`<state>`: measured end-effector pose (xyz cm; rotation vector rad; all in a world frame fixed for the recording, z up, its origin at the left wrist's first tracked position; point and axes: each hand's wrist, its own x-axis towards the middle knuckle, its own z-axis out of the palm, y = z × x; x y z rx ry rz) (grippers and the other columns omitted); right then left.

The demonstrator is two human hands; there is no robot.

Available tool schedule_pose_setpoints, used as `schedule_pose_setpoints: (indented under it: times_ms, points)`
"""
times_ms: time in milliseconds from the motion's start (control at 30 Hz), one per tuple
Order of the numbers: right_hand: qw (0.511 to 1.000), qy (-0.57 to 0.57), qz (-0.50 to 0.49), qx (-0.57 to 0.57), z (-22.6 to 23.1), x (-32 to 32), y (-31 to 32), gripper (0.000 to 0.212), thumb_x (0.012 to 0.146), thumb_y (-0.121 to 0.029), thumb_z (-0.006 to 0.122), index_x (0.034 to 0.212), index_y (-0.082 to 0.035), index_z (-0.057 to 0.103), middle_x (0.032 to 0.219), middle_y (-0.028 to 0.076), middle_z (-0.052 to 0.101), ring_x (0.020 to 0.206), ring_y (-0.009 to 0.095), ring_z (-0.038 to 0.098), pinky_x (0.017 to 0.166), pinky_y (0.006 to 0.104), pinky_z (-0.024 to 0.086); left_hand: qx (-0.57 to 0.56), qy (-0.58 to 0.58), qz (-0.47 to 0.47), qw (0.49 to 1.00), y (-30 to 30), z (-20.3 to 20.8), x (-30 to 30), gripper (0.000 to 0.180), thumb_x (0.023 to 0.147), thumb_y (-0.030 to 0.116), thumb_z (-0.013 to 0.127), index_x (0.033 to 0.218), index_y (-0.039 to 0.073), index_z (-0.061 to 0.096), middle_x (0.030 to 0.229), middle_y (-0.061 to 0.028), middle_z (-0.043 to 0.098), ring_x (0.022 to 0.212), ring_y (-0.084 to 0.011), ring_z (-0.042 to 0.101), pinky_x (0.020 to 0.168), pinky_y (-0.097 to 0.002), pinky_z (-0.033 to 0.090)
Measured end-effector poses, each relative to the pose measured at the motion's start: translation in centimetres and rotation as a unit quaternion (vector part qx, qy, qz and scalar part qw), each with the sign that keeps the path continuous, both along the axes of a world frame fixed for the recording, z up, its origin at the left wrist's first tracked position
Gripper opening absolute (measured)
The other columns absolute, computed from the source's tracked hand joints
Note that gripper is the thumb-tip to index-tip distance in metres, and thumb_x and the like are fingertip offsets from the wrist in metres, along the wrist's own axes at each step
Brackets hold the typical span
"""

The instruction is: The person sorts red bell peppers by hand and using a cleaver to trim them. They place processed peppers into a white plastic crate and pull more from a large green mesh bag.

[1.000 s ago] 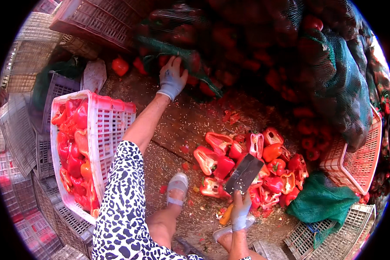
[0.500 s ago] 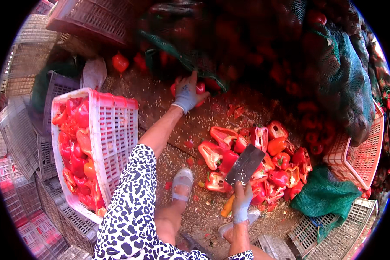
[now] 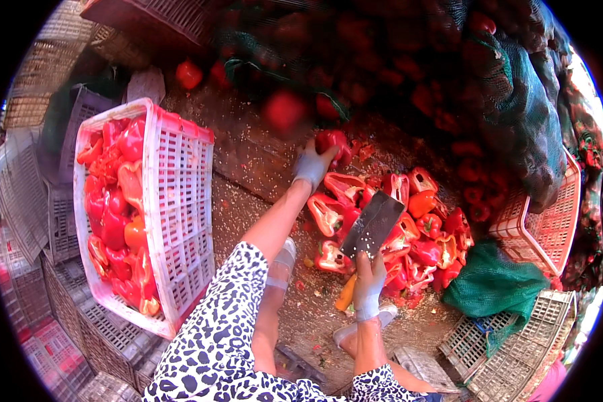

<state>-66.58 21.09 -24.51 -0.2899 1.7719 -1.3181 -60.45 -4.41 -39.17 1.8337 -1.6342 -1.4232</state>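
Observation:
My gloved left hand is closed on a whole red bell pepper, held over the seed-strewn floor just beyond the cut pile. In my gloved right hand is a cleaver with a dark, wide blade, seeds sticking near its handle end. The handle is hidden in my fist. Under and around the blade lies a heap of cut pepper halves, mostly red with some orange. Another red pepper, blurred, is on its own farther away, near the edge of a green net.
On my left a tilted white crate holds red peppers. Stacked crates stand behind it. Full net sacks rise at the far right, above a pinkish crate. A green net lies over grey crates.
My left hand has come back from the net's edge toward the pile with a red pepper in it. A second red pepper now shows in blur behind it. The cleaver has shifted slightly.

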Motion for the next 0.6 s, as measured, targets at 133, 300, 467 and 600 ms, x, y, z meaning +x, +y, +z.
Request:
schedule_pose_setpoints:
  times_ms: [133, 300, 467, 600]
  points:
    - [1.000, 0.021, 0.009, 0.014, -0.5, -0.5, 0.5, 0.022, 0.096, -0.015, 0.054, 0.112, 0.000, 0.053, 0.079, 0.005, 0.061, 0.061, 0.010, 0.056, 0.055, 0.0253, 0.046, -0.093, -0.105, -0.007, 0.990, -0.6, 1.6, -4.9, 0.079, 0.073, 0.040, 0.071, 0.138, 0.011, 0.038, 0.138, -0.0257, 0.043, 0.118, -0.0433, 0.054, 0.097, -0.0508, 0.047]
    - [0.999, 0.026, 0.012, 0.030, -2.7, -1.6, 2.9, 0.026, 0.094, -0.011, 0.055, 0.117, 0.002, 0.056, 0.085, 0.003, 0.062, 0.063, 0.009, 0.055, 0.057, 0.0266, 0.045, -0.168, -0.156, -0.239, 0.944, -2.9, 2.3, -5.4, 0.092, 0.070, 0.046, 0.073, 0.146, 0.015, 0.033, 0.143, -0.0230, 0.043, 0.126, -0.0413, 0.050, 0.103, -0.0476, 0.043]
    - [0.999, 0.004, 0.007, 0.045, -2.1, -2.0, 2.8, 0.026, 0.094, -0.012, 0.055, 0.117, 0.001, 0.055, 0.085, 0.002, 0.061, 0.062, 0.008, 0.054, 0.052, 0.0247, 0.044, -0.107, -0.137, -0.349, 0.921, -3.5, 2.4, -5.3, 0.098, 0.064, 0.048, 0.078, 0.144, 0.014, 0.034, 0.138, -0.0239, 0.047, 0.122, -0.0405, 0.053, 0.100, -0.0452, 0.046]
    - [0.997, 0.026, 0.026, 0.062, -2.1, -2.3, 1.7, 0.021, 0.095, -0.015, 0.055, 0.110, 0.000, 0.055, 0.079, 0.002, 0.058, 0.058, 0.008, 0.054, 0.049, 0.0245, 0.044, -0.120, -0.096, -0.376, 0.914, -3.7, 2.2, -5.7, 0.102, 0.063, 0.044, 0.076, 0.148, 0.013, 0.031, 0.138, -0.0249, 0.047, 0.123, -0.0408, 0.052, 0.102, -0.0444, 0.044]
